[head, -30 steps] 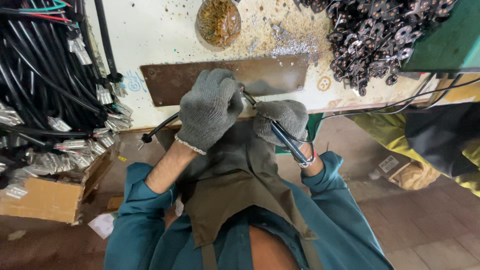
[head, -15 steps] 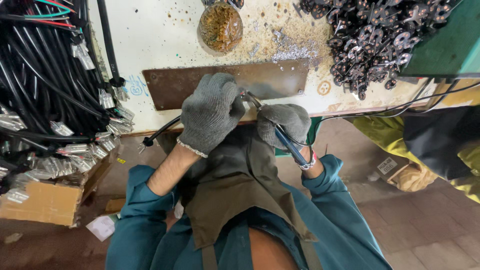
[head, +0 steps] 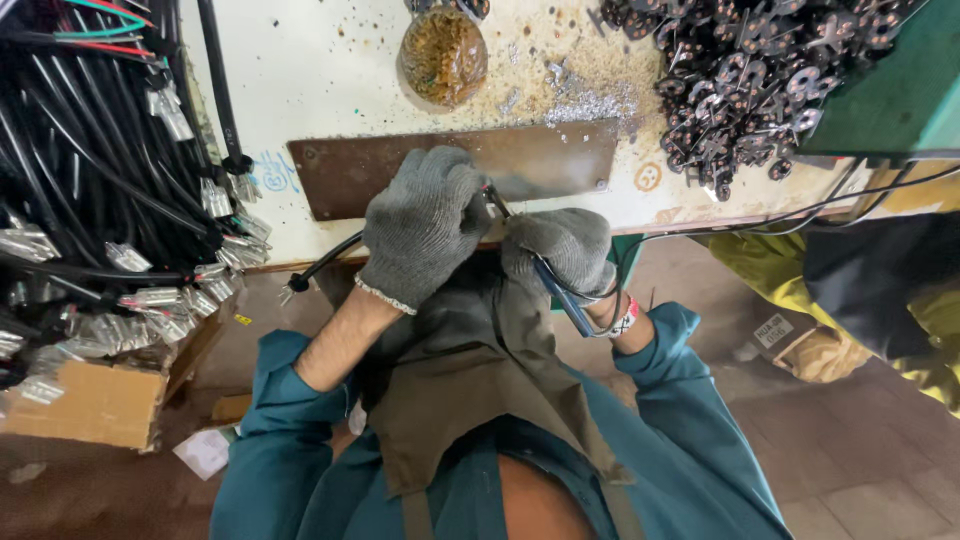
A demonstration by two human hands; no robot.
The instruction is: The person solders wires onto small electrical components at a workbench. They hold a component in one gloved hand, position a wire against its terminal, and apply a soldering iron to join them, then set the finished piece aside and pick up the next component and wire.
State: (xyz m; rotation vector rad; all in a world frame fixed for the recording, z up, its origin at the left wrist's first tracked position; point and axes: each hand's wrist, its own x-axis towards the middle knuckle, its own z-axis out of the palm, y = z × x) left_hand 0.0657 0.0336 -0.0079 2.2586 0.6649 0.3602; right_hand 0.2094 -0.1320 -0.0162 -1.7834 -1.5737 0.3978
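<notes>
White and scuffed, the worktop runs across the top of the scene, dusted with metal filings; at its left edge hangs a thick bundle of black cables with shiny metal terminals, above a cardboard box on the floor. A brown metal plate is fixed near the front edge, and a brownish rounded lump sits behind it. The left hand, in a grey knit glove, has its fingers curled tight round a black cable whose free end trails off to the left below the worktop edge; just beside it the gloved right hand grips a blue-handled tool, fingers wrapped round the handles — the tool's tip meets the cable between the two hands, right at the front edge of the plate. Farther right lies a heap of dark metal ring parts; a green box stands beyond it.
</notes>
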